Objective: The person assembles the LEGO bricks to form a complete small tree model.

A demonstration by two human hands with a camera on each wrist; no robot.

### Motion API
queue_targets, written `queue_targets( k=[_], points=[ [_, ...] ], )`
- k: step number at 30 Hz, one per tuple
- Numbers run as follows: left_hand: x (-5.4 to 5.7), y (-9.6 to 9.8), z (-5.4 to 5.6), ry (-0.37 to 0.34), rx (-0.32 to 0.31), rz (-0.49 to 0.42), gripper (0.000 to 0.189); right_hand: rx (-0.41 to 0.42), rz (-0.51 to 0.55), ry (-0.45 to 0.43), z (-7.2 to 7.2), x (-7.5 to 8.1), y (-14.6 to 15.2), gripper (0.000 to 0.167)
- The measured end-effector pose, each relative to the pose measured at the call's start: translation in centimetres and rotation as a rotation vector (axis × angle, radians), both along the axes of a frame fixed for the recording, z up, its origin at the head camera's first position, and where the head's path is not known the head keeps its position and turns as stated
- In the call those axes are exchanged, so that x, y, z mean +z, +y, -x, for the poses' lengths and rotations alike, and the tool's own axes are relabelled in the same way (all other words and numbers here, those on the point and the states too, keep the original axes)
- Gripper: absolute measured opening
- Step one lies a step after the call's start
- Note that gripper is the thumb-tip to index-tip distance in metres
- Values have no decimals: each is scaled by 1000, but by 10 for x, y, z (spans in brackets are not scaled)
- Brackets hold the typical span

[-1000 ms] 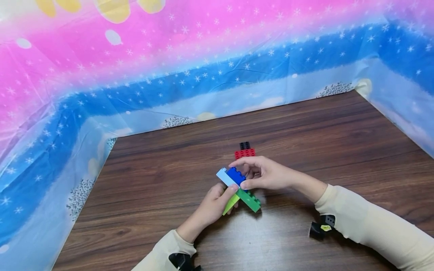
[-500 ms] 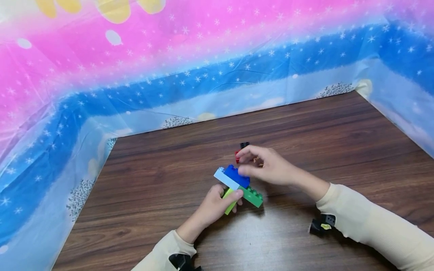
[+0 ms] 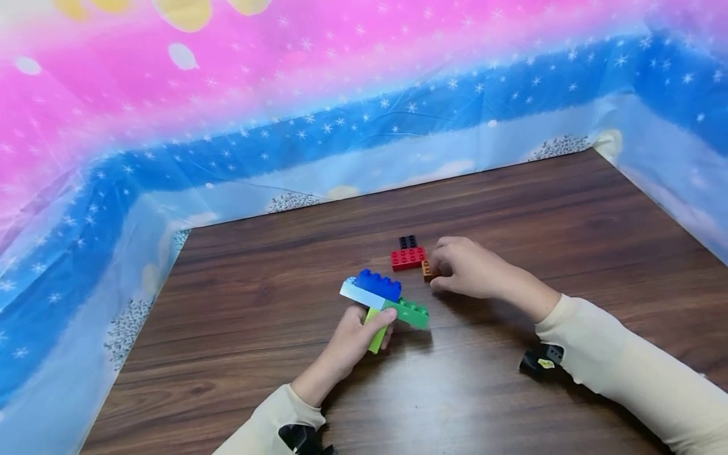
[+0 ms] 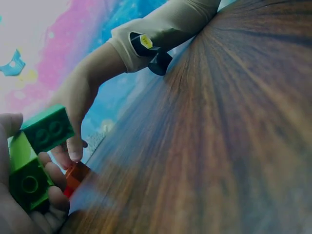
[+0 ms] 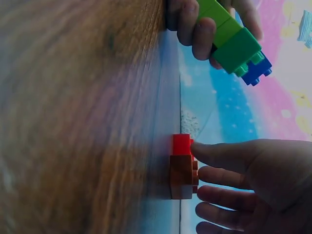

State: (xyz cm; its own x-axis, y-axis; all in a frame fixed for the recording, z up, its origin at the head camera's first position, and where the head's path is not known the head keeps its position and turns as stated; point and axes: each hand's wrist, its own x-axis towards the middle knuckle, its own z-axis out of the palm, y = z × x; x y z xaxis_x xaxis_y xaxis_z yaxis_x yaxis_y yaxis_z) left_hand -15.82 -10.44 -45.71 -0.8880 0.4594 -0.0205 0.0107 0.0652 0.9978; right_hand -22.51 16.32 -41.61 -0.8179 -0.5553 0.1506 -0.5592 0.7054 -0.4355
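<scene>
My left hand (image 3: 347, 338) grips a joined build of toy building bricks by its lime-green brick (image 3: 376, 341). A light blue brick (image 3: 360, 294) and a green brick (image 3: 412, 315) lie across the top, with a dark blue brick (image 3: 378, 285) above the light blue one. Beside an orange-brown brick (image 3: 426, 272) on the table is my right hand (image 3: 474, 268). Its fingers and thumb reach out, fingertips right at the studs of the orange-brown brick (image 5: 181, 176) in the right wrist view. The hand covers part of that brick in the head view.
A red brick (image 3: 407, 259) lies against the orange-brown one, and a black brick (image 3: 407, 242) sits just behind it. The dark wood table (image 3: 273, 303) reaches back to a patterned cloth (image 3: 341, 151) hung along its far and side edges.
My right hand has left the dark blue brick and moved right and away to the orange-brown brick. My left hand has turned the brick build and shifted it slightly left.
</scene>
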Motion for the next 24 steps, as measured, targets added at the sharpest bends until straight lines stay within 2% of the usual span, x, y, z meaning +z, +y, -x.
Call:
queue_targets(
  k=[7, 12, 16, 21, 24],
  points=[
    [3, -3, 1, -15, 41, 21, 36, 54, -25, -95, -1, 2, 1, 27],
    [4, -4, -1, -6, 46, 30, 34, 123, -8, -139, -2, 3, 1, 30],
    [3, -5, 0, 6, 27, 15, 34, 181, 104, -207, -2, 4, 0, 27],
    [3, -4, 1, 18, 20, 22, 29, 210, 375, -400, -4, 10, -2, 20],
    [2, -6, 0, 10, 26, 34, 27, 234, 470, -472, -7, 11, -5, 18]
  ],
)
